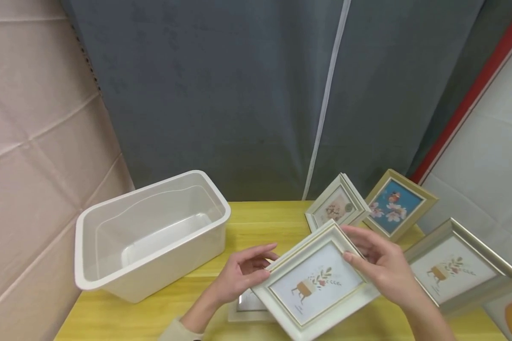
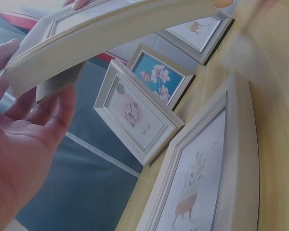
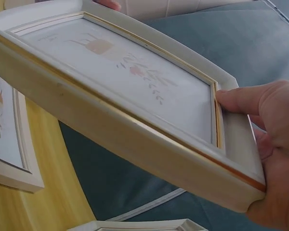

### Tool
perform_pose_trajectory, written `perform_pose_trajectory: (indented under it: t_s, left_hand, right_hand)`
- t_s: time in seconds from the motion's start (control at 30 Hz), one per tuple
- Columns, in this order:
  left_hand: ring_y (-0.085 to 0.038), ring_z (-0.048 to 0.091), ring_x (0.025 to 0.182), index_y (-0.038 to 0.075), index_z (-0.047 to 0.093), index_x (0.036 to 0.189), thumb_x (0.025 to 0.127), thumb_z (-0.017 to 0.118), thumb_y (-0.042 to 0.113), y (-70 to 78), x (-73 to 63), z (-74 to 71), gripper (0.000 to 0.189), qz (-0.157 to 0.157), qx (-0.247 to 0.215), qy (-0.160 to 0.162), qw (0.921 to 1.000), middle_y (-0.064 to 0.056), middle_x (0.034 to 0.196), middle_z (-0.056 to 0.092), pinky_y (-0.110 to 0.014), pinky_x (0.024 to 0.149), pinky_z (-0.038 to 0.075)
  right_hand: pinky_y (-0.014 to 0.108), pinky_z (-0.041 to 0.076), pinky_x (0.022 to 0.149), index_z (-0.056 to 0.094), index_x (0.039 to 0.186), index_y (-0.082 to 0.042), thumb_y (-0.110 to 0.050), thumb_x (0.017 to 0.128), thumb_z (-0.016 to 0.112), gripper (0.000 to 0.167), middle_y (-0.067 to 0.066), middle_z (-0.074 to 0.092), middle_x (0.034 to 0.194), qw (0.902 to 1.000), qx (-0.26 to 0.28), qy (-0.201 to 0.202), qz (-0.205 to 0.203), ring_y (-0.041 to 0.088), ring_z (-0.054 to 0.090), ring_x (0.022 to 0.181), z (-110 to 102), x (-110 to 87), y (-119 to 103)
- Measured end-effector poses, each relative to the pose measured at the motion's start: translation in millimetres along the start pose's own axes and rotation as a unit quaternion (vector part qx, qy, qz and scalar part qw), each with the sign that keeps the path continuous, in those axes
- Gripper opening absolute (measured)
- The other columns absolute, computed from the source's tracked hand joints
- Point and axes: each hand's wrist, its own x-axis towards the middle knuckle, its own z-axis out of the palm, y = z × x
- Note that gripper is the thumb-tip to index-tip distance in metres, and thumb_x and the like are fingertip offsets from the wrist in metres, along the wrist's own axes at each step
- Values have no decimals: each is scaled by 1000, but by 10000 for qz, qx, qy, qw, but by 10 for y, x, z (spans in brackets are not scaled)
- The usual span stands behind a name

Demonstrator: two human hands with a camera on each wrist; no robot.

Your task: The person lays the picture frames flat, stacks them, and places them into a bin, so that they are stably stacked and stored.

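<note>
A white picture frame (image 1: pixel 311 284) with thin gold lines and a plant-and-animal print is held tilted above the table. My right hand (image 1: pixel 386 270) grips its upper right side, thumb on the front border and fingers behind, as the right wrist view also shows. At the frame's left edge is my left hand (image 1: pixel 234 277), its thumb on the edge. In the left wrist view its curled fingers reach behind, against the back stand (image 2: pixel 60 82). Below lies another white frame (image 1: pixel 249 303), mostly hidden in the head view; its print shows in the left wrist view.
A deep white plastic bin (image 1: pixel 170 265) stands at the table's left. To the back right stand a white frame (image 1: pixel 313 220) with a flower print and a gold frame (image 1: pixel 426 199) with a blue picture. A silver frame (image 1: pixel 469 232) leans at the right. A grey curtain (image 1: pixel 222 94) hangs behind.
</note>
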Motion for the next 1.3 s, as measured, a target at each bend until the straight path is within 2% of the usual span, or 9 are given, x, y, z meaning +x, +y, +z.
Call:
perform_pose_trajectory:
  t_s: [0.13, 0.4, 0.63, 0.73, 0.87, 0.97, 1.07, 1.2, 1.3]
  left_hand:
    - [-15, 67, 112, -18, 54, 133, 96, 67, -1, 6, -31, -35, 43, 3, 50, -44, 10000, -36, 125, 62, -33, 95, 56]
    - [-18, 70, 105, -15, 65, 122, 95, 65, -6, 5, -92, -154, 28, 95, 311, -87, 9994, -29, 122, 67, -38, 84, 61]
    - [-14, 71, 99, -15, 67, 118, 96, 66, -3, -18, -146, -241, 25, -108, 407, 120, 9990, -25, 119, 70, -32, 81, 61]
    - [-14, 71, 98, -16, 66, 118, 97, 64, -3, -41, -171, -272, 26, -23, 322, 173, 9993, -26, 118, 70, -33, 80, 61]
    - [-14, 71, 96, -19, 63, 119, 97, 62, -5, -69, -202, -318, 26, 124, 186, 262, 9994, -31, 117, 68, -34, 78, 62]
    - [-14, 71, 96, -19, 63, 119, 97, 62, -5, -68, -211, -355, 25, 70, 311, 460, 9984, -32, 115, 68, -31, 79, 61]
    - [-12, 70, 94, -16, 66, 116, 96, 65, -4, -60, -207, -389, 24, -150, 683, 844, 9940, -29, 110, 70, -28, 79, 60]
    - [-11, 69, 87, -12, 70, 109, 92, 72, -2, -73, -187, -419, 20, -529, 1218, 1586, 9784, -24, 102, 73, -25, 77, 59]
    - [-12, 68, 84, -8, 73, 104, 90, 75, -1, -105, -170, -432, 16, -856, 1370, 2060, 9651, -19, 98, 74, -25, 76, 59]
  right_hand:
    - [39, 59, 50, 58, 138, 3, 18, 87, 67, 53, -10, 74, 112, 9995, 234, -20, 188, 19, 74, 75, 32, 1, 68]
    - [42, 60, 51, 58, 138, 1, 12, 90, 69, 51, -11, 74, 109, 9966, 438, 167, 685, 20, 74, 75, 132, 4, 207]
    - [42, 61, 54, 56, 139, 2, 12, 89, 69, 53, -9, 75, 108, 9919, 761, 289, 978, 21, 74, 76, 244, -7, 313]
    - [43, 61, 55, 56, 140, 1, 10, 89, 70, 53, -2, 76, 108, 9898, 722, 369, 1168, 22, 74, 77, 302, -10, 340]
    - [42, 62, 58, 53, 140, 4, 8, 90, 70, 53, 18, 73, 112, 9856, 640, 527, 1472, 21, 73, 78, 385, 8, 362]
    - [41, 62, 60, 52, 142, 3, 7, 91, 68, 54, 28, 69, 116, 9800, 664, 626, 1770, 20, 73, 79, 441, 28, 374]
    - [41, 62, 61, 52, 143, -1, 8, 91, 67, 55, 29, 68, 118, 9736, 736, 719, 2038, 19, 73, 80, 500, 48, 389]
    - [39, 63, 63, 52, 143, -2, 10, 91, 67, 56, 29, 68, 118, 9675, 813, 803, 2254, 18, 73, 83, 589, 53, 420]
    - [37, 63, 65, 51, 143, -1, 10, 90, 67, 57, 29, 67, 118, 9655, 789, 795, 2352, 21, 74, 87, 646, 28, 446]
